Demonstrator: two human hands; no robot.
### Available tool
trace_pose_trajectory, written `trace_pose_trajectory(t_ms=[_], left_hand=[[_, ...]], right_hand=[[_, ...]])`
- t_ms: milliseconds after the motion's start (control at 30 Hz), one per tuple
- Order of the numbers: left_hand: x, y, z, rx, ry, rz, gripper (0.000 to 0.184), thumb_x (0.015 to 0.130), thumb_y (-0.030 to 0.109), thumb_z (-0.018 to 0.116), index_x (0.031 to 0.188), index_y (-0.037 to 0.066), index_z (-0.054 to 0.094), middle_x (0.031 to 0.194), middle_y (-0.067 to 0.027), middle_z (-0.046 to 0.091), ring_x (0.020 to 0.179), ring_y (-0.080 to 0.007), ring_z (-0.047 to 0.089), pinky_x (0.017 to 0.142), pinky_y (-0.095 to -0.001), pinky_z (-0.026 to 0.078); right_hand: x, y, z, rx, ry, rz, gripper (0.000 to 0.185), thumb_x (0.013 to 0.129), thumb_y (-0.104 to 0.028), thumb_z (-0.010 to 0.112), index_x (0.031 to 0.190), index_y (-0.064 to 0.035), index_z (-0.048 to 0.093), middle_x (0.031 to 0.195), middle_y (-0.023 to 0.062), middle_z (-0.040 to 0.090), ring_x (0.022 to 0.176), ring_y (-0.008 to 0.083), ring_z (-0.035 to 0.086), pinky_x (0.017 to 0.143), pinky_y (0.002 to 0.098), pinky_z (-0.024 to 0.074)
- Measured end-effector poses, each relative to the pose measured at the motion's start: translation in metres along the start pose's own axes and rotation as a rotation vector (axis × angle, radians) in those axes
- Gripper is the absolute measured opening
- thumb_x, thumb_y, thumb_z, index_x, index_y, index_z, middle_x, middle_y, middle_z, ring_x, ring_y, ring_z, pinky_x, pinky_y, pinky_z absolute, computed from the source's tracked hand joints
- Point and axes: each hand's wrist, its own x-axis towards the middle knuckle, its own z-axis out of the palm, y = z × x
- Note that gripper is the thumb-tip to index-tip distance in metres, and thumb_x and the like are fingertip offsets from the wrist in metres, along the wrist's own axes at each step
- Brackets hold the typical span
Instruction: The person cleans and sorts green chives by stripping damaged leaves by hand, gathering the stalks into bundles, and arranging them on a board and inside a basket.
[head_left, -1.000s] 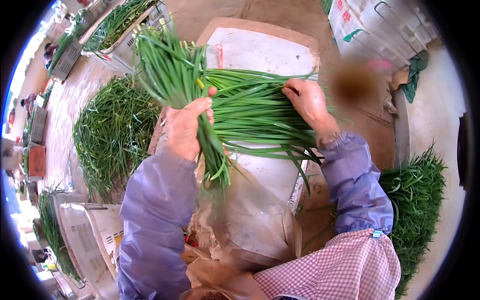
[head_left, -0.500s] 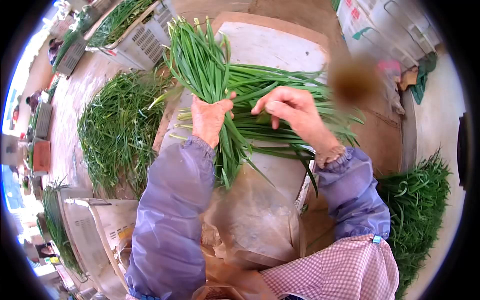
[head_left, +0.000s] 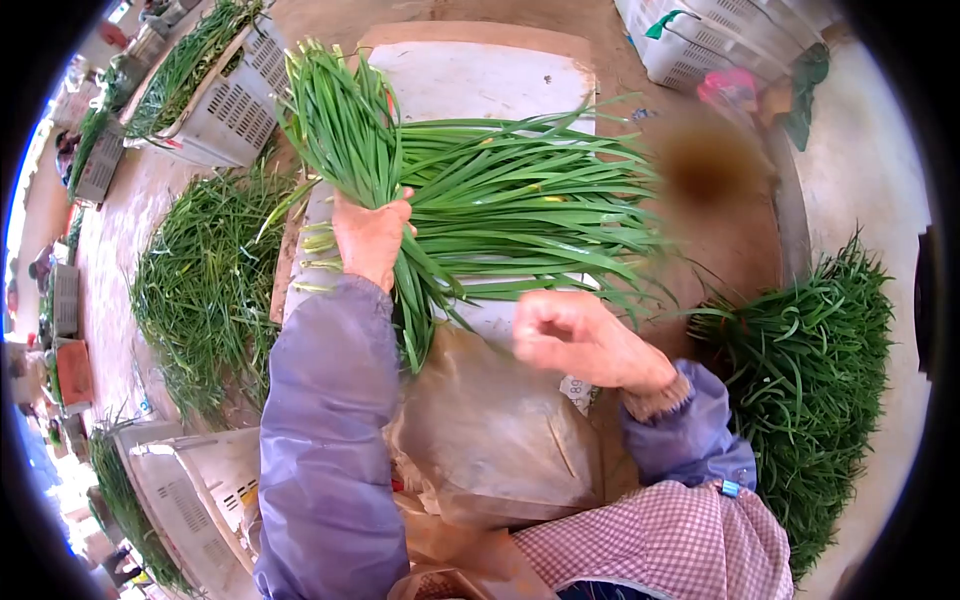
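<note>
My left hand (head_left: 371,237) is closed round a bunch of long green garlic chives (head_left: 345,130), whose pale stem ends point up and whose leaves hang down past the wrist. Behind and to its right, a loose layer of more chives (head_left: 520,190) lies crosswise on a white board (head_left: 480,80), pale ends to the left. My right hand (head_left: 585,338) is raised over the board's near edge, fingers curled and slightly blurred. Whether a small thing is pinched in it is hidden. Below it, a clear plastic sheet (head_left: 500,430) covers my lap.
A large heap of loose greens (head_left: 205,290) lies on the floor at left. Dense upright greens (head_left: 815,400) stand at right. White crates (head_left: 225,110) with greens are at upper left, with more crates (head_left: 720,45) at upper right. A white crate (head_left: 190,480) sits at lower left.
My right hand has moved from above the chives down toward me, over the plastic. My left hand still grips its bunch. The whole view has shifted, with the board now further left.
</note>
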Motion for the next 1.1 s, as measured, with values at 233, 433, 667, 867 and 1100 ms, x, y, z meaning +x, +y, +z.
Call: trace_pose_trajectory(t_ms=[233,433,667,867,1100], left_hand=[[0.003,-0.001,-0.003,0.014,-0.045,-0.057,0.056,0.064,-0.016,0.054,0.117,-0.004,0.042,0.092,-0.0135,0.060,0.077,-0.0197,0.064,0.045,-0.0270,0.051],[-0.004,0.001,-0.001,-0.039,-0.005,0.047,0.042,0.066,-0.014,0.056,0.107,-0.004,0.050,0.089,-0.0147,0.065,0.063,-0.0179,0.060,0.045,-0.0279,0.046],[-0.001,-0.002,-0.002,-0.006,-0.014,0.009,0.041,0.067,-0.014,0.057,0.106,-0.003,0.051,0.091,-0.0147,0.065,0.063,-0.0175,0.060,0.045,-0.0278,0.046],[-0.004,-0.001,-0.001,-0.039,0.008,0.016,0.045,0.067,-0.014,0.056,0.109,-0.001,0.048,0.090,-0.0143,0.064,0.066,-0.0179,0.062,0.044,-0.0273,0.047],[-0.005,-0.001,0.000,-0.077,-0.012,0.015,0.052,0.066,-0.016,0.054,0.114,-0.002,0.043,0.093,-0.0144,0.062,0.075,-0.0200,0.064,0.045,-0.0272,0.050]], right_hand=[[0.008,0.006,-0.066,-0.528,0.774,-0.096,0.006,0.086,-0.007,0.059,0.086,-0.0003,0.061,0.064,0.0005,0.054,0.056,0.0075,0.048,0.051,0.0239,0.0380],[0.042,0.026,-0.086,-0.950,0.613,-0.032,0.012,0.080,-0.013,0.063,0.089,-0.0054,0.063,0.073,0.0149,0.062,0.067,0.0334,0.059,0.059,0.0391,0.0460],[0.056,0.024,-0.096,-1.089,0.479,0.019,0.019,0.077,-0.012,0.066,0.095,-0.0075,0.063,0.074,0.0145,0.062,0.068,0.0304,0.058,0.062,0.0385,0.0463],[0.059,0.038,-0.100,-1.141,0.417,-0.233,0.020,0.076,-0.006,0.066,0.096,-0.0071,0.062,0.074,0.0131,0.060,0.064,0.0281,0.058,0.060,0.0350,0.0468],[0.069,0.033,-0.098,-1.130,0.272,-0.228,0.019,0.071,0.001,0.063,0.089,-0.0063,0.060,0.079,0.0118,0.060,0.070,0.0302,0.059,0.063,0.0351,0.0467]])
